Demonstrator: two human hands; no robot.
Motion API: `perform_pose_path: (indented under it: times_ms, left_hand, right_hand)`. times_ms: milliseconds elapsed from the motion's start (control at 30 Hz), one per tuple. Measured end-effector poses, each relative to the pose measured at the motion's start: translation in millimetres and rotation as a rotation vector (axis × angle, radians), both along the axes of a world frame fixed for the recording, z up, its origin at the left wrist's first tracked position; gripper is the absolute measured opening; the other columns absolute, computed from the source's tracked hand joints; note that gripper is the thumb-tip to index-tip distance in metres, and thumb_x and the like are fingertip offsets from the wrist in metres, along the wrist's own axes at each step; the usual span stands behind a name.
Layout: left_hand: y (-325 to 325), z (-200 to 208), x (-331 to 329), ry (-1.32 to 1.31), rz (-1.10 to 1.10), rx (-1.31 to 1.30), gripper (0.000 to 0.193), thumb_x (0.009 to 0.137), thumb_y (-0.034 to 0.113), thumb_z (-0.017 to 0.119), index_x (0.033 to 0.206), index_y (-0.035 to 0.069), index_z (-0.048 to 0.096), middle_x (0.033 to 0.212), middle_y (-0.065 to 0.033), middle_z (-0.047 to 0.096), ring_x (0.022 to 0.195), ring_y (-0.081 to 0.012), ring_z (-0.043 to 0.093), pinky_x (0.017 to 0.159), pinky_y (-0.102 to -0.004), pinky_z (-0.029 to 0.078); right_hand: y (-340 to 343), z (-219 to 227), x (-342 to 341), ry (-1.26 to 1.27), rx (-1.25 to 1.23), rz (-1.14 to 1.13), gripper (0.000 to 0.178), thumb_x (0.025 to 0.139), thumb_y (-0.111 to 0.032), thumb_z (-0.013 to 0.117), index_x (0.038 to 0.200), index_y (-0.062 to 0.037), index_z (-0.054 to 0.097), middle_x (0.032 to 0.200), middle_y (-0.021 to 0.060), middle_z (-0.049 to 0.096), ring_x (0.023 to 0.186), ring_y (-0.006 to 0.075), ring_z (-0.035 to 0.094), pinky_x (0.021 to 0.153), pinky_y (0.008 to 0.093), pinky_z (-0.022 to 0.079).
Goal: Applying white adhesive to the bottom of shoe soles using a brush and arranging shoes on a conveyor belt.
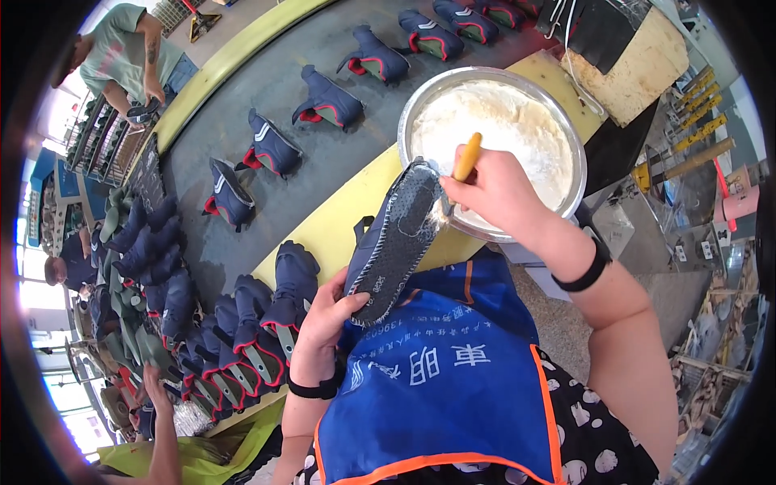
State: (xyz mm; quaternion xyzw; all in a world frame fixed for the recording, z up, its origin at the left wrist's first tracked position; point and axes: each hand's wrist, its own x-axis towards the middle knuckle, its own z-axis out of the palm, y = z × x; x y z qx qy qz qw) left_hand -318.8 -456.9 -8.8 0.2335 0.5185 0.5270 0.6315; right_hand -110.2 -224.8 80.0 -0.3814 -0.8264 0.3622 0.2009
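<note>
My left hand [330,314] grips a dark blue shoe upper [394,234] by one end, its dark, stitched underside turned up toward me. In my right hand [503,187] is a brush with a yellow handle [467,157]. The brush's bristles meet the edge of the underside near its far end, where a whitish smear shows. Just beyond my right hand stands a wide metal bowl [579,133] holding a white, creamy paste [485,113]. The shoe upper's far end is close to the bowl's near rim.
Spaced shoe uppers [275,145] line a dark conveyor belt [323,170] with a yellow border. To my left, many more blue uppers [242,331] are crowded together. One person [133,56] stands across the belt; another person's arm [162,420] reaches in at lower left.
</note>
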Motion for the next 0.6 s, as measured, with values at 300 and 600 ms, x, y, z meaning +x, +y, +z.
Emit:
perform_pose_path:
  times_ms: [300,600]
  left_hand:
    - [-1,-4,-6,-0.072,-0.003,0.000,0.065,0.081,0.013,0.068,0.139,-0.008,0.049,0.127,-0.0136,0.064,0.114,-0.0201,0.062,0.104,-0.0322,0.045]
    - [-4,-8,-12,-0.157,0.002,0.010,0.065,0.082,0.014,0.065,0.140,-0.010,0.047,0.127,-0.0156,0.064,0.114,-0.0212,0.063,0.101,-0.0324,0.048]
  right_hand:
    - [50,2,-32,0.149,0.160,0.368,0.022,0.087,-0.025,0.067,0.091,-0.0055,0.058,0.075,0.0144,0.065,0.073,0.0354,0.064,0.068,0.0412,0.049]
    - [37,-2,-14,0.225,0.174,0.325,0.022,0.091,-0.022,0.066,0.088,-0.0051,0.052,0.073,0.0130,0.060,0.067,0.0305,0.058,0.064,0.0383,0.045]
